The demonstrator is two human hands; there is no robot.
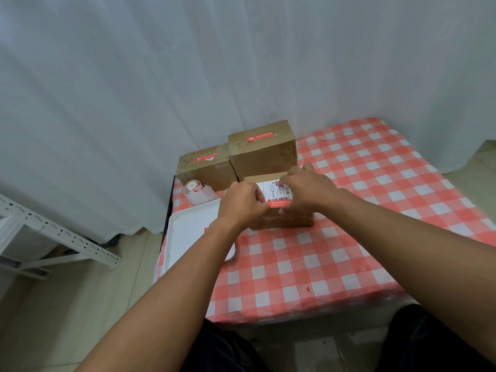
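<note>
A small brown cardboard box (284, 220) sits on the checked table in front of me. A white shipping label (274, 193) with barcodes and a red lower strip lies on its top face. My left hand (241, 204) pinches the label's left edge, fingers curled and thumb near the red strip. On the right side, my right hand (306, 189) holds the label with bent fingertips on its upper part and the thumb at its lower edge. My hands hide much of the box top.
Two larger taped cardboard boxes (264, 151) (206, 167) stand behind, against the white curtain. A roll of labels (193, 187) lies left of the box, above a white tray (188, 234). A red-and-white checked cloth (349, 210) covers the table. A white metal rack (53, 232) stands on the floor at left.
</note>
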